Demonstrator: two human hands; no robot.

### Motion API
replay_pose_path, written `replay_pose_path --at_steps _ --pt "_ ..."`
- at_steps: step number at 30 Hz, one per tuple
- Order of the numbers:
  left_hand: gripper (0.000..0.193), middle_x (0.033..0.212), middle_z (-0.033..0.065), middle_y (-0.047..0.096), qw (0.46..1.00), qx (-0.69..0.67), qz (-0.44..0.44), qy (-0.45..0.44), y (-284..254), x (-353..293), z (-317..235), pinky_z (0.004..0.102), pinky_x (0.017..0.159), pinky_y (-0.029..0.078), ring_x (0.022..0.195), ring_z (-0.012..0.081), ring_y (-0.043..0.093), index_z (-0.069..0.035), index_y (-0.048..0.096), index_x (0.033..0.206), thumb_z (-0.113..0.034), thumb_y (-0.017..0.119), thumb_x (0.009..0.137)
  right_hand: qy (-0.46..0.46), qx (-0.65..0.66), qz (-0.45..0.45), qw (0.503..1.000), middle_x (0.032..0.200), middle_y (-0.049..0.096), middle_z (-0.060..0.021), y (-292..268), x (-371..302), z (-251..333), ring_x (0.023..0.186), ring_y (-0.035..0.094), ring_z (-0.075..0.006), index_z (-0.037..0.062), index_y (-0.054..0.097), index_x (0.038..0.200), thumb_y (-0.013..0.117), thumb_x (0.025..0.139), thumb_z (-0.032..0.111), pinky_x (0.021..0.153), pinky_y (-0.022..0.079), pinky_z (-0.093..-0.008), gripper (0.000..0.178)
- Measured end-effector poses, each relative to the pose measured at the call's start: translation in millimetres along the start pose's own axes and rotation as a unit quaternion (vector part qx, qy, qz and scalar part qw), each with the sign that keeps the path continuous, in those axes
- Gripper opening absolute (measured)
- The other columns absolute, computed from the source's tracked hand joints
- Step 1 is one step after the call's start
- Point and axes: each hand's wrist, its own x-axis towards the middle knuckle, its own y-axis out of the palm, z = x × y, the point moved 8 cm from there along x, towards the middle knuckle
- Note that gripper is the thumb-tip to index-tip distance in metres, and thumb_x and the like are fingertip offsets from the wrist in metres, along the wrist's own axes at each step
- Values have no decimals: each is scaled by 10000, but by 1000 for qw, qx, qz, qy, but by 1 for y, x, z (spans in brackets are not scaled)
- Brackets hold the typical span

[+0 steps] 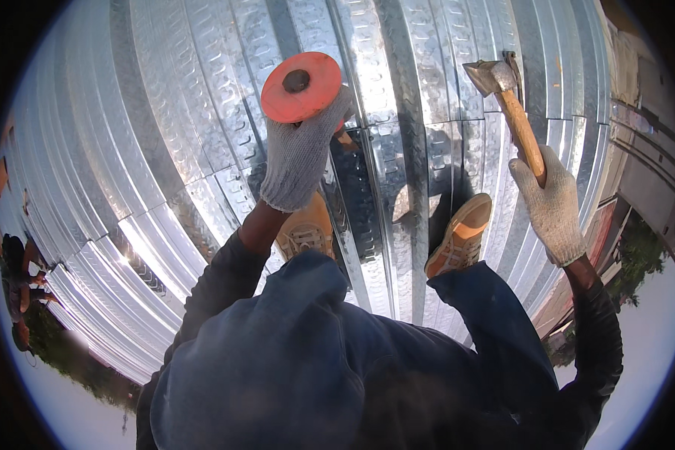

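Gripping: left hand [296, 165] closed round guarded chisel [301, 88], right hand [553, 206] round wood-handled hammer [520, 124]; corrugated metal decking [191, 97] laid; remainder unclear.

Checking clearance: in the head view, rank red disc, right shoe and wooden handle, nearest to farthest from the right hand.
1. Wooden handle: gripped by the right hand.
2. Right shoe: to that hand's left.
3. Red disc: farther left, higher up.

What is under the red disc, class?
The left hand in a knitted glove shows under the red disc, above embossed metal decking. Disc and glove hide fingertips and most of whatever's gripped.
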Motion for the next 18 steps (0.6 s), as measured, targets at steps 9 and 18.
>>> replay_pose_path --at_steps 9,18 --pt "249 1017 52 787 992 -72 17 101 -2 18 -24 297 771 618 905 118 754 -22 769 1162 -237 812 1044 -200 -206 -66 956 1045 784 -136 -42 -12 -22 918 804 -350 91 703 1201 853 959 242 792 628 -444 322" --pt "313 968 28 772 991 -86 -1 105 -10 18 -17 306 807 606 907 105 746 -40 777 1191 -288 861 1019 -359 -177 -65 914 1038 783 -132 -8 58 43 915 806 -336 118 708 1227 889 935 276 782 637 -435 377"
